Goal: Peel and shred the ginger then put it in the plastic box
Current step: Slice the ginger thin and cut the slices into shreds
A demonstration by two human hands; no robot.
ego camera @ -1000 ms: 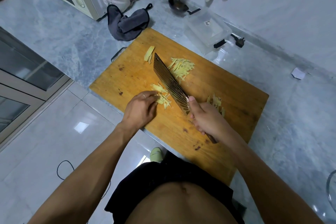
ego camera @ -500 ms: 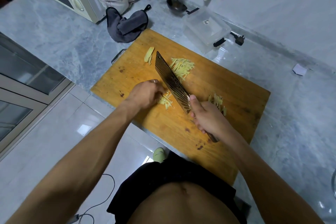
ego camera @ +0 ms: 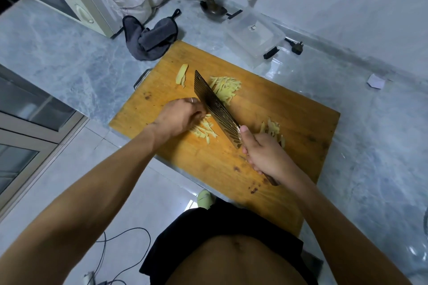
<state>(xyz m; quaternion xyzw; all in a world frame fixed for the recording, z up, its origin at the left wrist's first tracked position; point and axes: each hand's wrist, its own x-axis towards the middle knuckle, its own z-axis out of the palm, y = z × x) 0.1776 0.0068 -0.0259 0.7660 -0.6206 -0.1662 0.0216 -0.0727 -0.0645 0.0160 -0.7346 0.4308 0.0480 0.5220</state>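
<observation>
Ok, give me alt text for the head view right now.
A person shreds ginger on a wooden cutting board: the right hand grips a cleaver, the left hand steadies ginger strips beside the blade. A clear plastic box sits behind the board.

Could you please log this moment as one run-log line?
stage: shredding | right hand: grips patterned steel cleaver | left hand: on pale yellow ginger shreds | clear plastic box: no ginger visible

Cutting board (ego camera: pixel 266 122): orange-brown wood, dark spots near its front edge.
Ginger shreds (ego camera: pixel 225 87): pale yellow.
Cleaver (ego camera: pixel 215 105): dark blade, fine ridged line pattern, brassy sheen.
Counter (ego camera: pixel 69 58): grey-blue marble, white veining.
Cloth (ego camera: pixel 150 37): dark grey, at the board's far-left corner.
Plastic box (ego camera: pixel 254 36): clear, black clips.
Shorts (ego camera: pixel 208 233): black.
</observation>
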